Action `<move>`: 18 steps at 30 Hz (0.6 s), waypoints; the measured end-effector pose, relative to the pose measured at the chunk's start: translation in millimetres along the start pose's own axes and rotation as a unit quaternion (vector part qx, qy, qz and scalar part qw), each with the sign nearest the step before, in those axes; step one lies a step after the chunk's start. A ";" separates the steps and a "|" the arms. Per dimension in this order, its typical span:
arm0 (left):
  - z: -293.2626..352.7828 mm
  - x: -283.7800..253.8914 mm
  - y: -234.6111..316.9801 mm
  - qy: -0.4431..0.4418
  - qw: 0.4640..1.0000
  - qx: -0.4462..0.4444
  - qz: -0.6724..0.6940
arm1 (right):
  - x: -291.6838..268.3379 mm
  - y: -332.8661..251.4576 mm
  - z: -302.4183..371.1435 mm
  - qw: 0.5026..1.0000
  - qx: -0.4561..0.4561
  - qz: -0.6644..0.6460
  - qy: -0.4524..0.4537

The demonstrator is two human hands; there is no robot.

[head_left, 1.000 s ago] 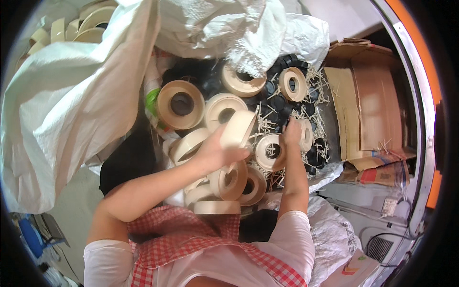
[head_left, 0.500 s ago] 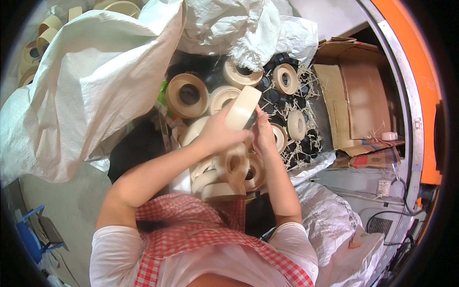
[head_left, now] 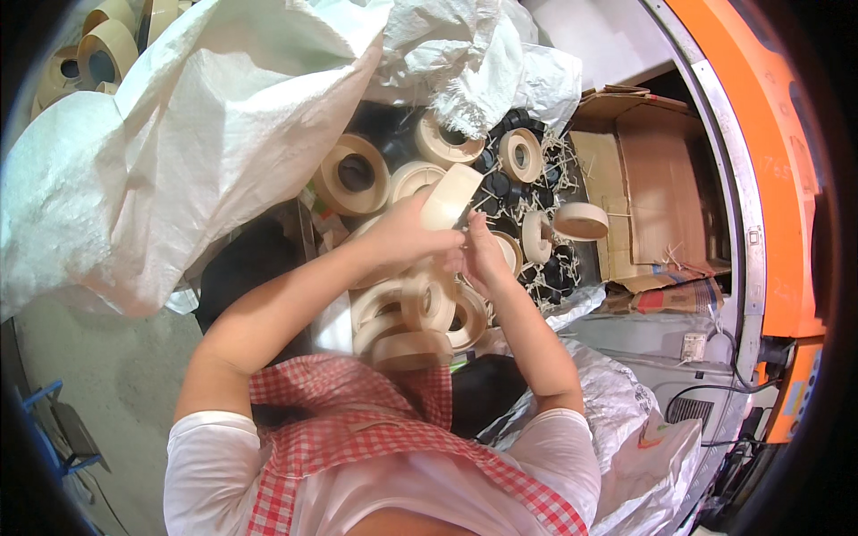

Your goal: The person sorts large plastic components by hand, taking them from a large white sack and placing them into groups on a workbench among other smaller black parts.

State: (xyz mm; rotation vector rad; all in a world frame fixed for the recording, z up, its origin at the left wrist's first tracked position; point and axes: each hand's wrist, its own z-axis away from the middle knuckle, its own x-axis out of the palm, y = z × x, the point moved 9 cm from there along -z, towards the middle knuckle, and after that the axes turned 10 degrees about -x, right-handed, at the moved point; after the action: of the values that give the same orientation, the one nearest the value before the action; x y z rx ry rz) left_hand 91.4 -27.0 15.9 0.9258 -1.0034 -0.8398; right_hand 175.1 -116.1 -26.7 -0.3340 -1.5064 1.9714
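My left hand (head_left: 413, 230) grips a cream plastic ring (head_left: 453, 196), tilted up so that its broad outer band shows and a dark side faces right. Close against the ring's lower right is my right hand (head_left: 485, 259). Its fingers are bent together near the ring; whatever they pinch is hidden. Several similar cream rings are piled under my forearms, among them one ring (head_left: 411, 350) nearest my apron. Beyond my hands lie a large ring (head_left: 350, 175) and another ring (head_left: 450, 140).
Black round parts (head_left: 514, 189) and thin pale sprigs lie right of the rings. A cream ring (head_left: 581, 221) shows before an open carton (head_left: 666, 188). White woven sacks (head_left: 223, 116) hang at left and back; another sack (head_left: 617, 420) lies right. An orange machine frame (head_left: 769, 161) borders the right.
The whole view has shifted slightly. A cream ring now appears before the carton, and the small one inside the carton is no longer seen. My right hand has dropped slightly; my left keeps its ring.
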 end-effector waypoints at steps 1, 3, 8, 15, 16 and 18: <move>0.7 -2.0 0.6 0.008 1.000 -0.015 -0.020 | 9.3 3.1 3.0 0.996 0.054 -0.069 -0.022; -4.4 -3.6 -6.5 0.022 0.998 0.005 -0.053 | 9.1 -4.6 1.8 0.983 -0.106 0.125 -0.077; -12.1 -2.3 -14.0 0.050 0.995 0.034 -0.083 | -11.8 24.3 -8.3 0.994 0.033 0.042 -0.100; -21.2 -8.0 -32.7 0.012 0.993 -0.091 0.073 | 31.0 -34.2 33.5 0.681 -0.521 0.484 -0.175; -23.2 -12.0 -39.9 0.026 0.990 -0.109 0.083 | 44.4 -38.5 52.1 0.544 -0.618 0.538 -0.180; -25.4 -12.7 -45.4 0.020 0.995 -0.091 0.029 | 41.0 -39.4 32.3 0.652 -0.503 0.538 -0.177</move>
State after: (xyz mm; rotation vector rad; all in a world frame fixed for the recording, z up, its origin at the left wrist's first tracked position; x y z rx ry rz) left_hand 104.4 -26.5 -36.0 0.7524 -0.8980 -0.8458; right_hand 138.6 -110.1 27.3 -1.7326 -3.0698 1.6317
